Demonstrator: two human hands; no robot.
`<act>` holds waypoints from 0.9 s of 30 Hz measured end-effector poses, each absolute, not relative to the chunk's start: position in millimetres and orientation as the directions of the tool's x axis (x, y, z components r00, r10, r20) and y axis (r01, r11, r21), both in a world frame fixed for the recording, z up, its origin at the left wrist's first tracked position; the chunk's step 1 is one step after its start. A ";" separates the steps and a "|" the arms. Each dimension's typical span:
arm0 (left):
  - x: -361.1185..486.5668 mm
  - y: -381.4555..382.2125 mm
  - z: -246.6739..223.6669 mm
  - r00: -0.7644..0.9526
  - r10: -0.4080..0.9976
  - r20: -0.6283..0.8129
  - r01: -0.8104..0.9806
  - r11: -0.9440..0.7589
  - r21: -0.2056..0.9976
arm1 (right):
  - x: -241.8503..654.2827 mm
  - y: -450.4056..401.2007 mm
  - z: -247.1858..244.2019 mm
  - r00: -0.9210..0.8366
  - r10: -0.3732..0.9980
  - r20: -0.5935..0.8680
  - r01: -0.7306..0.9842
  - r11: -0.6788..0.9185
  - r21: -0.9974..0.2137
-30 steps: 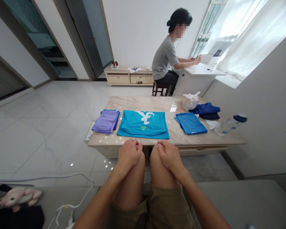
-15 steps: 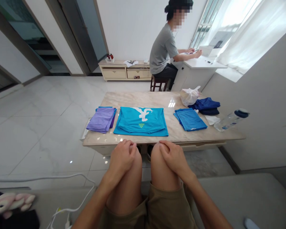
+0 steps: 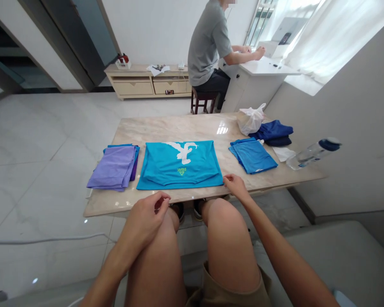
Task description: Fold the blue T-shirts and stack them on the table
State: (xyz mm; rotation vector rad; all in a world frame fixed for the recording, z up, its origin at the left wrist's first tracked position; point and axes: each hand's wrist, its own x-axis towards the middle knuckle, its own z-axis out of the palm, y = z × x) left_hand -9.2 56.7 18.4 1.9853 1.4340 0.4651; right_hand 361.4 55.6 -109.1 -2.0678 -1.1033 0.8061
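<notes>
A turquoise T-shirt [image 3: 179,164] with a white bird print lies folded into a wide rectangle on the marble-topped table [image 3: 176,123]. At its near right corner is my right hand [image 3: 236,186], thumb and fingers pinched together at the edge of the cloth. My left hand [image 3: 149,213] hovers over my left knee, just short of the table's front edge; its fingers are curved, a gap shows before the thumb, and it holds nothing. Left of the T-shirt sits a stack of folded clothes with a lavender one [image 3: 113,167] on top. To the right lies a folded blue garment [image 3: 252,155].
At the table's right end are a white plastic bag [image 3: 251,119], dark blue clothes [image 3: 275,132], a white tissue [image 3: 283,153] and a clear water bottle [image 3: 313,153]. Beyond the table, a person in a grey shirt [image 3: 206,42] sits at a white desk [image 3: 265,68]. A low cabinet [image 3: 132,88] stands behind.
My right hand has left my right knee and reached forward to the T-shirt's near right corner. My left hand has lifted off the left knee. The view has tilted down and shifted.
</notes>
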 end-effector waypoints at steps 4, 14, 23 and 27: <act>-13.2 52.7 22.6 0.325 0.941 -0.094 0.781 -0.212 0.587 | 355.0 88.1 -91.9 0.439 0.885 -0.158 0.631 -0.428 -0.647; 69.6 62.3 53.3 0.493 0.845 -0.207 0.862 -0.444 0.245 | 326.3 149.4 51.5 0.368 0.930 0.006 0.880 -0.345 -0.327; 175.5 130.3 -11.3 0.469 0.802 -0.371 0.879 -0.380 0.289 | 329.2 159.1 8.8 0.404 0.912 -0.073 0.819 -0.396 -0.414; 218.1 134.4 -41.0 0.435 0.818 -0.376 0.891 -0.328 0.315 | 368.4 160.7 -30.6 0.439 0.890 -0.120 0.815 -0.451 -0.365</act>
